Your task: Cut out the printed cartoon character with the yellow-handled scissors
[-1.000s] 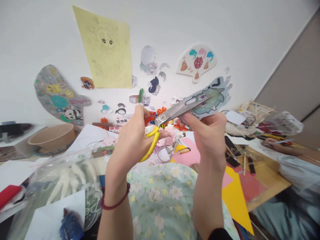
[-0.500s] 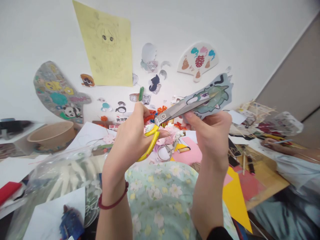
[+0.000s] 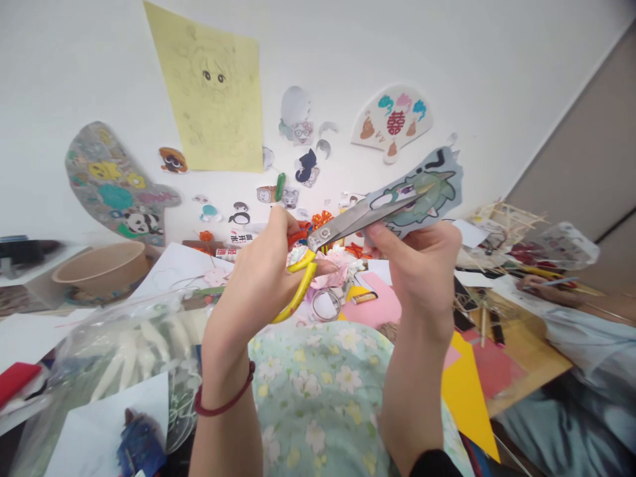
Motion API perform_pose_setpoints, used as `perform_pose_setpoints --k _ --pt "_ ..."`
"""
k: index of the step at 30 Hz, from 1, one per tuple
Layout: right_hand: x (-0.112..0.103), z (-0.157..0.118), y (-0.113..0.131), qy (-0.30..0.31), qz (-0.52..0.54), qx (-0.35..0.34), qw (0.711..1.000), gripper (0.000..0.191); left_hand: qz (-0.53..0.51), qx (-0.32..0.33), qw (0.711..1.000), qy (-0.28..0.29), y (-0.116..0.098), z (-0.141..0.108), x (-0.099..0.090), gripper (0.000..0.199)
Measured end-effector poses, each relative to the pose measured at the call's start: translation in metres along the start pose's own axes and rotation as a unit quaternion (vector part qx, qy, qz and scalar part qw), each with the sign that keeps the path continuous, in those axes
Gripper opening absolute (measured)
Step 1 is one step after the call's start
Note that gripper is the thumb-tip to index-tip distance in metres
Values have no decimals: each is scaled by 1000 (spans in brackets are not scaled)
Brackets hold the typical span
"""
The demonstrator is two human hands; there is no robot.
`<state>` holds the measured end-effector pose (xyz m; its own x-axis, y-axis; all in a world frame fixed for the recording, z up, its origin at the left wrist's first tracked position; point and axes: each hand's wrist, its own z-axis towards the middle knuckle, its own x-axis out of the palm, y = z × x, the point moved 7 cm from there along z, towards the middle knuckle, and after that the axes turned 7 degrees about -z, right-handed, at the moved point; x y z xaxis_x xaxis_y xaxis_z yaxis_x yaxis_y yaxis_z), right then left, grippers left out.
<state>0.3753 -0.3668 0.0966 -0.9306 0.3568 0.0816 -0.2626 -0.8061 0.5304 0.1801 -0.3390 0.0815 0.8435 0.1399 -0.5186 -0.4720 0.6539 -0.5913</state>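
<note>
My left hand (image 3: 265, 268) grips a pair of scissors (image 3: 325, 233) by its yellow and red handles. The blades point up and to the right, lying across the face of a paper cutout (image 3: 430, 189). That cutout is grey-blue, printed with a green-haired cartoon figure and a black mark near its top. Pinched at its lower edge, it is held by my right hand (image 3: 420, 262), thumb in front. The fingers behind the paper are partly hidden. A dark red cord bracelet (image 3: 226, 397) circles my left wrist.
A cluttered table holds a roll of tape (image 3: 326, 304), pink paper (image 3: 380, 298), yellow paper (image 3: 467, 397) and a tan bowl (image 3: 99, 265). Bagged white hand shapes (image 3: 132, 351) lie left. Another person's hand (image 3: 541, 290) holds a pen at right. Drawings hang on the wall, including a yellow sheet (image 3: 218, 119).
Almost nothing differs. Both hands, the scissors and the cutout keep nearly the same place; the whole view has shifted very slightly.
</note>
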Motion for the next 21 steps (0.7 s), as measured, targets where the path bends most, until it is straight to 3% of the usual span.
perform_pose_setpoints --k 9,21 --pt "0 1 4 11 -10 -41 999 24 29 0 1000 9 -2 1 1 47" --pt "0 1 4 3 0 -25 1000 23 40 -8 999 8 0 0 2 45"
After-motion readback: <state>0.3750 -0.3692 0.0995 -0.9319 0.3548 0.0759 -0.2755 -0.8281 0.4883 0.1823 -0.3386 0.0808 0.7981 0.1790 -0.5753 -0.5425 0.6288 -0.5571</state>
